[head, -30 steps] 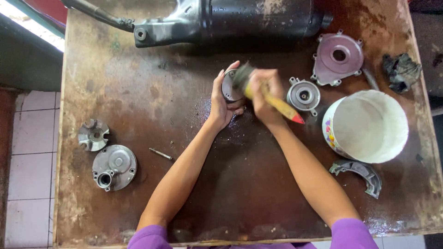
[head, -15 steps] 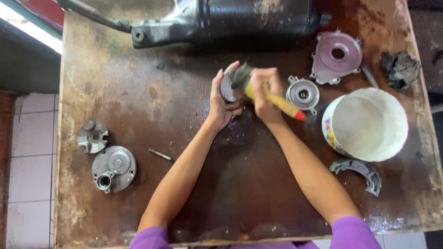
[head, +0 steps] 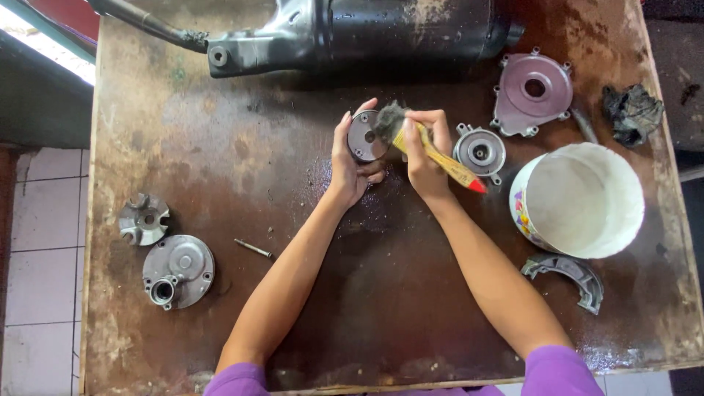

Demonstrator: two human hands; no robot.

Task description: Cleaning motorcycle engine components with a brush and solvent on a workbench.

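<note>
**Brush on a round metal part, parts all around**

While the left hand [head: 350, 165] grips a round metal disc [head: 364, 136] upright above the stained table [head: 242, 139], the right hand [head: 425, 158] clasps a yellow-handled brush [head: 433, 150], bristles against it. Just right lies a small round housing [head: 479, 151], then a white bucket [head: 579, 199]; a dark engine casing [head: 367, 29] stretches behind.

White bucket [head: 579, 202], crumpled rag [head: 632, 112], pin [head: 253, 248]

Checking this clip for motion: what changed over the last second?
Almost nothing. The left hand still holds the round metal part, and the right hand keeps the brush on it, bristles barely shifted. Bucket, covers and table stayed put.
</note>
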